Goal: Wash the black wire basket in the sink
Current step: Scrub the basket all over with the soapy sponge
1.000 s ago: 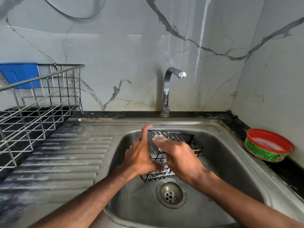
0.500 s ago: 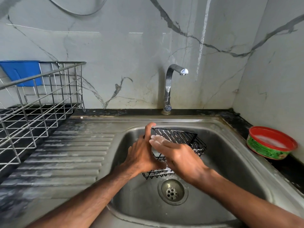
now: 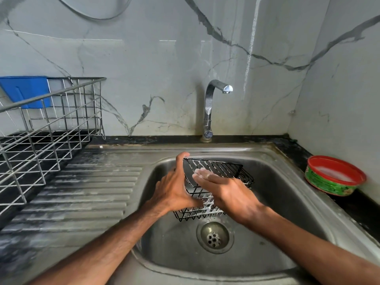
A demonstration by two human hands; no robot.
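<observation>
Soaping stage, I'd say: left hand (image 3: 174,190) clamps the black wire basket (image 3: 222,168) tilted over the sink (image 3: 287,202) drain (image 3: 214,237), right hand (image 3: 228,192) flat on its sudsy wires. Tap (image 3: 209,103) is dry, so rinse next.

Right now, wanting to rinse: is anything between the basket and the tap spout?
Nothing visible. The left hand holds the black wire basket over the sink, right hand flat on it; only air up to the tap spout.

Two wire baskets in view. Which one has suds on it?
The black wire basket over the sink, gripped by the left hand, has white foam on its wires. The silver wire rack at the left shows none.
</observation>
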